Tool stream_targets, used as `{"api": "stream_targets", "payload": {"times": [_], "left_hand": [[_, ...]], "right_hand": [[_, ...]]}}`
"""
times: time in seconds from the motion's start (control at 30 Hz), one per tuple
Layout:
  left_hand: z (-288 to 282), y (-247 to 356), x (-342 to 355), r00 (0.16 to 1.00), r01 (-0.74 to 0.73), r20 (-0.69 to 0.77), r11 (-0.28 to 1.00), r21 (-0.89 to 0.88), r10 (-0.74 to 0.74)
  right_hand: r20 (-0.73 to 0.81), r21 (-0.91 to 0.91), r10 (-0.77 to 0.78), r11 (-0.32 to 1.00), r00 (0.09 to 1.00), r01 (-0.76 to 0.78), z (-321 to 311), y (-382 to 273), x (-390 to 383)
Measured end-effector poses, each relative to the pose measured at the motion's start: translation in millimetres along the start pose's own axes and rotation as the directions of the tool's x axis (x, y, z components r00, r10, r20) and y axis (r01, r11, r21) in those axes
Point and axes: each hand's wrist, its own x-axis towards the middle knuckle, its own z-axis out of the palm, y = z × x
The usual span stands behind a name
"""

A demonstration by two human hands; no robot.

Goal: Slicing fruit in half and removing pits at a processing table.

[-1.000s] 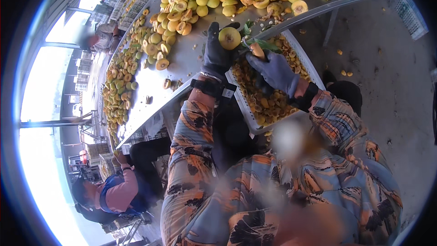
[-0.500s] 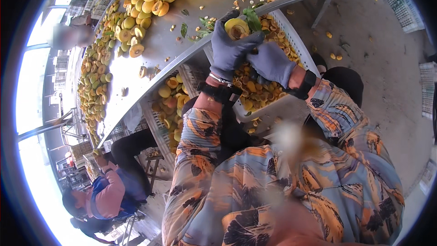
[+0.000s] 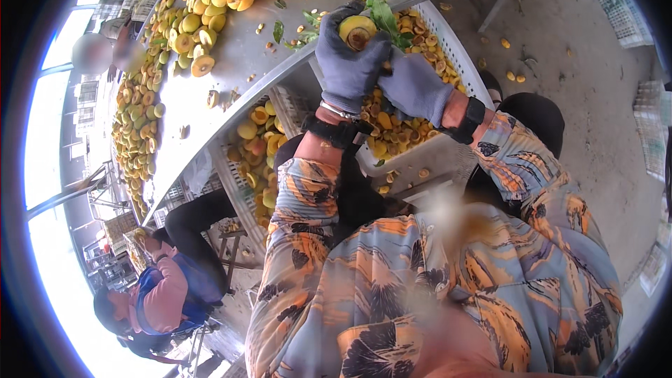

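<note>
My left hand (image 3: pixel 346 66), in a grey glove, grips a halved yellow fruit (image 3: pixel 357 29), whose cut face and brown centre point upward. My right hand (image 3: pixel 416 87), also gloved, is closed against the left one just below the fruit; whatever it holds is hidden. Both are over the table's front rim and a white perforated crate (image 3: pixel 453 45) of small yellow-brown fruit pieces. Green leaves (image 3: pixel 383 15) lie just beyond the fruit. Many whole and halved fruits (image 3: pixel 187 22) cover parts of the metal table (image 3: pixel 234 56).
A second crate of larger fruit (image 3: pixel 248 150) sits under the table edge. A co-worker (image 3: pixel 164 290) in pink sits at my lower left; another person (image 3: pixel 112 52) is beyond the table. Stacked crates (image 3: pixel 619 3) stand on the floor (image 3: pixel 588 140) at right.
My hands have drawn together, hiding the wooden-handled tool seen in my right hand a second ago. The fruit now shows a brown centre. The view has shifted, revealing the second crate.
</note>
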Motion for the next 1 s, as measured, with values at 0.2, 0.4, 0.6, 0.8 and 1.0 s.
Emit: {"api": "stream_targets", "payload": {"times": [0.2,0.4,0.6,0.8,1.0], "left_hand": [[-4.1,-5.3,-1.3,0.993,0.076,0.091,0.995,-0.071,-0.069],[-2.1,-14.2,-4.4,0.996,-0.050,-0.093,0.906,-0.420,0.012],[-13.0,-33.0,9.1,0.967,0.203,-0.049,0.872,-0.445,-0.250],[-36.2,-34.1,5.3,0.833,0.379,0.522,0.876,-0.299,-0.182],[-14.6,-46.3,-11.2,0.999,-0.007,0.052,0.995,-0.095,0.012]], "right_hand": [[0.114,0.264,0.160,0.947,0.981,-0.185,-2.1,-13.0,-7.6],[0.279,0.473,0.217,0.816,0.935,-0.331,-4.0,-29.3,-6.6],[0.446,0.418,0.225,0.804,0.866,-0.424,-13.7,-40.5,-7.4],[0.562,0.360,0.322,0.734,0.762,-0.576,-10.6,-26.4,-5.3],[0.536,0.503,0.289,0.645,0.793,-0.576,-13.5,-19.4,-8.1]]}}
